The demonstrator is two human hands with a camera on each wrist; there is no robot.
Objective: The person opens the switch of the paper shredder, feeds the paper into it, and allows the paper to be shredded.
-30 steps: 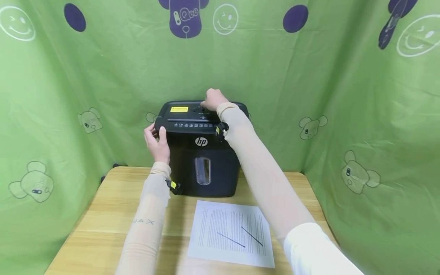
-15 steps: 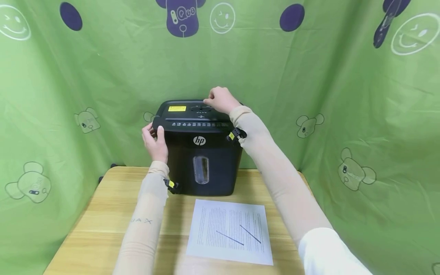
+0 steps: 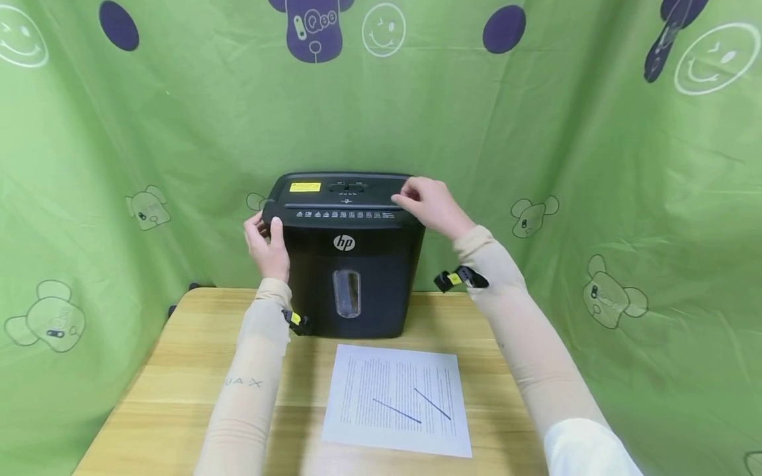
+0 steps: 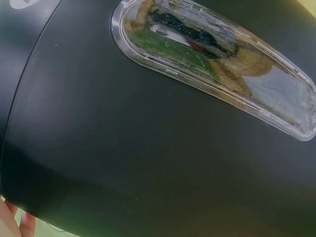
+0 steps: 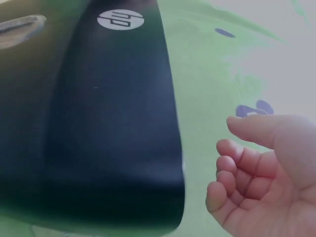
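If bumped by right hand, loosely curled and holding nothing near right end of shredder, liable to pivot: gripped only at left edge, by left hand. Beneath shredder, tabletop; in front, paper sheet.

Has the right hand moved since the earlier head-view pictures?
Yes: the right hand has moved right, away from the yellow label, toward the black machine's right end.

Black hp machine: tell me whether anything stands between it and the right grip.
Nothing visible does: in the right wrist view, just a gap shows between the right grip and the black hp machine, with green curtain behind. The printed sheet lies on the table in front of the machine, out of that path.
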